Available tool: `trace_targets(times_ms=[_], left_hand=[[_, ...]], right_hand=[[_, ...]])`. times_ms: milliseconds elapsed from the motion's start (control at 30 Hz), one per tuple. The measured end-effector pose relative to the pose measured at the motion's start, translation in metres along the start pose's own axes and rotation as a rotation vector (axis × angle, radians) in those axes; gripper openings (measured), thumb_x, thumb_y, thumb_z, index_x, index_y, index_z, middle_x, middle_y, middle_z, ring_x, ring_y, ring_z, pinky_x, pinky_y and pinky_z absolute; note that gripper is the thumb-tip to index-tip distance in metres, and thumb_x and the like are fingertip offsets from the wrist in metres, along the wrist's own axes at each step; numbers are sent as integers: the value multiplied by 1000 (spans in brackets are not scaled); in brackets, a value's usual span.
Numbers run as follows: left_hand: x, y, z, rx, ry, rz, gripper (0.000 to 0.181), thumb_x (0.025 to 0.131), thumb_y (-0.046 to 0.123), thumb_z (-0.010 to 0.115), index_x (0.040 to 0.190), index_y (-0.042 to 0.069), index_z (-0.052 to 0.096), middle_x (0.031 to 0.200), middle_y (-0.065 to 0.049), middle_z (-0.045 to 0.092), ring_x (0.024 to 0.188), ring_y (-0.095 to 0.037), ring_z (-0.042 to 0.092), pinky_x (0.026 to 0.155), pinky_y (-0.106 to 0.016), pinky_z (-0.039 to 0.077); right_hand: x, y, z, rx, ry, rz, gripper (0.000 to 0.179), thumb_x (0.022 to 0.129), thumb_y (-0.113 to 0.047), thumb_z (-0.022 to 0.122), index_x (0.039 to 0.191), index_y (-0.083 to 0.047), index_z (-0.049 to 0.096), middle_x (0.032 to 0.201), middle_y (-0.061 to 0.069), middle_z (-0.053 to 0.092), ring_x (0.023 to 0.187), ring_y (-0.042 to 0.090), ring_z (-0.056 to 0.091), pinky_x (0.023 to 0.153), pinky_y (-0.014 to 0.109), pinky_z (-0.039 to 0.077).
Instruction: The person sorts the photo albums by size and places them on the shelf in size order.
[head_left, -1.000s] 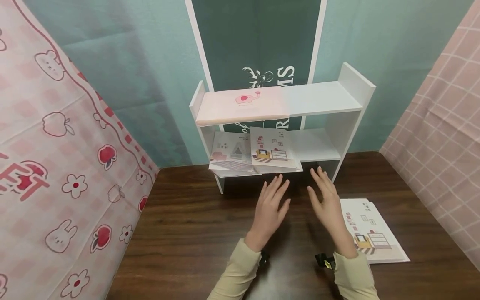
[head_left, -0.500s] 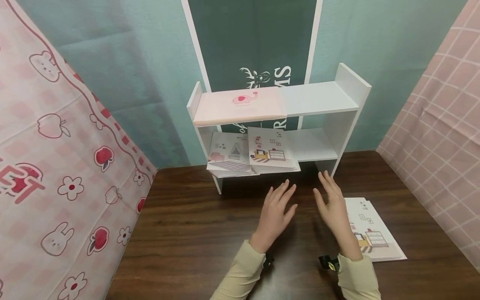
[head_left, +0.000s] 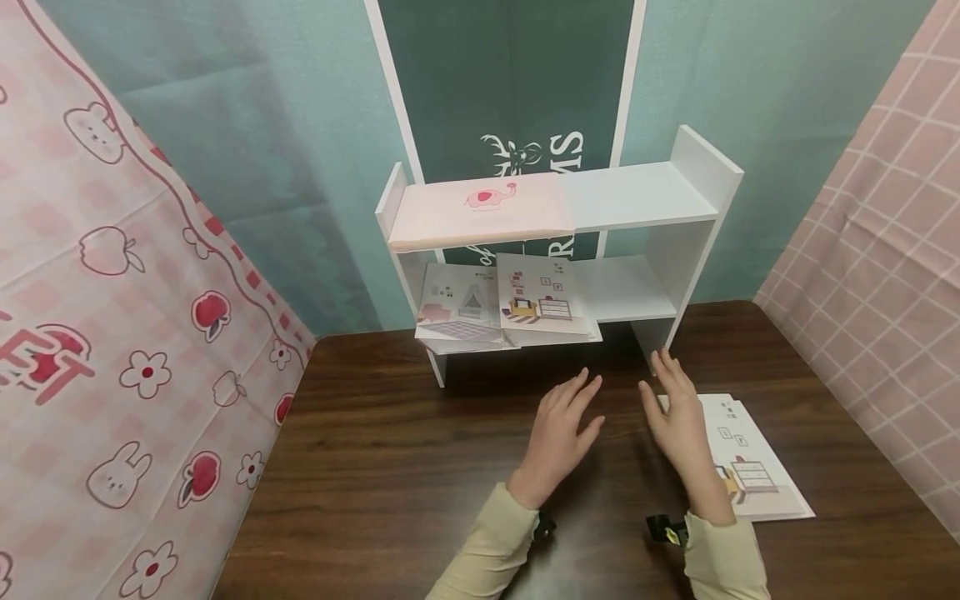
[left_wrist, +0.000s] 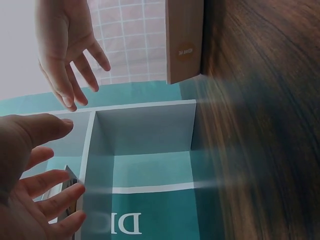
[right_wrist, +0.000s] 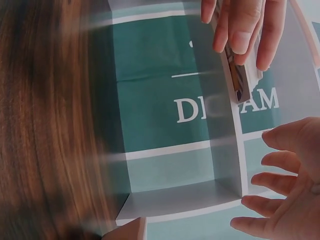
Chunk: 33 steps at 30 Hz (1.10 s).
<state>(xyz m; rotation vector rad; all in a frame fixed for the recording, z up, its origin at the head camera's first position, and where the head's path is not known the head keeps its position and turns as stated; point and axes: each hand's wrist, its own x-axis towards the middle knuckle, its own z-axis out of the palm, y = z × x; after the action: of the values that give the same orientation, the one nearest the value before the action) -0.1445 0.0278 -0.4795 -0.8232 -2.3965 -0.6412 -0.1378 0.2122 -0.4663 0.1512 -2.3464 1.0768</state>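
My left hand (head_left: pixel 558 437) hovers over the brown table in front of the shelf, fingers extended and thumb apart, holding nothing. To its right, my right hand (head_left: pixel 681 429) is likewise unfolded with nothing in it. It overlaps the left edge of a flat white pile (head_left: pixel 761 467) with a printed room scene on top. In the left wrist view, this pile shows a thick brown side (left_wrist: pixel 185 45) with a round orange label. Two more printed stacks lie on the middle board of the white shelf: a left stack (head_left: pixel 461 308) and a right stack (head_left: pixel 543 296), jutting past its front edge.
The white two-tier shelf (head_left: pixel 637 192) stands at the back of the table (head_left: pixel 360 467). A pink cover with an elephant (head_left: pixel 487 208) lies over the left part of its top board. Patterned pink cloths hang at the left (head_left: pixel 150 375) and right (head_left: pixel 862 250).
Both hands have drifted a little to the right and back from the shelf, fingers still extended. The stacks and shelf stay where they were; the head view has shifted slightly.
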Motion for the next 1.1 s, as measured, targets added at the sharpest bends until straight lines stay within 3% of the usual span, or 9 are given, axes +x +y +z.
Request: trace_targets(times_ms=[500,767,1100], left_hand=[[-7,5,7,-5,-49,-12,56,85,29,68,135,16,48,136,-5,50,119,-19,52,98,-36,43],[-10,8,8,-30,-125,-55,56,86,31,66,136,18,47,138,-3,48,120,-19,51,98,-36,43],[-11,12,12,-54,-160,-68,56,85,32,67,136,19,47,138,-3,48,119,-19,51,97,-37,44]], right_hand=[[-11,12,-8,-21,5,36,49,89,-6,60,133,7,44,139,32,36,129,50,29,98,67,26],[-17,20,-13,-33,-6,75,48,88,-6,60,131,9,45,138,33,35,129,51,29,97,69,25],[-20,29,-18,-38,14,69,48,86,-2,60,131,9,45,137,35,36,126,54,29,99,68,21]])
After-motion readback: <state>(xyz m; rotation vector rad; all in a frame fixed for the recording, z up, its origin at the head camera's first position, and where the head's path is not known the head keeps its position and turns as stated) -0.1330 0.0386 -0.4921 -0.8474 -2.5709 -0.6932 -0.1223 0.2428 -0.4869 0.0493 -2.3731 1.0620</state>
